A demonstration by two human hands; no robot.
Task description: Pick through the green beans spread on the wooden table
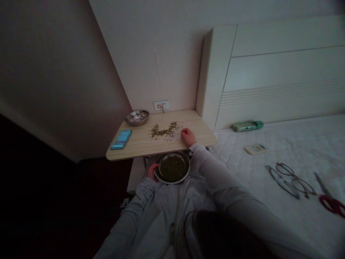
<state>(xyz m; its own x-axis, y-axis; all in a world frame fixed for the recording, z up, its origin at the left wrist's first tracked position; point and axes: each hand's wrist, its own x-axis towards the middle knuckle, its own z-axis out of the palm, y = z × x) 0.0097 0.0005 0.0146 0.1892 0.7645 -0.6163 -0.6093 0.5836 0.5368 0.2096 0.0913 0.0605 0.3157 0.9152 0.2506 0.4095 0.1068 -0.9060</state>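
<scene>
My left hand [152, 172] grips the left rim of a round steel bowl [157, 177] in front of my body, just below the table edge. A layer of small greenish-brown bits [174, 169] covers its bottom. My right hand [188, 137] is over the right half of the wooden table, fingers curled and tips pressed together. What they hold, if anything, is too small to see. Left of these fingers, a loose heap of the same greenish-brown bits [161, 132] spreads over the tabletop, with some paler bits nearest the hand.
On the table [140, 144] are a second steel bowl [137, 118] at the back left and a phone [122, 139] at the left. A green bottle [246, 126], a pale handheld device [256, 149], eyeglasses [295, 178] and red-handled scissors [331, 203] lie on the bed.
</scene>
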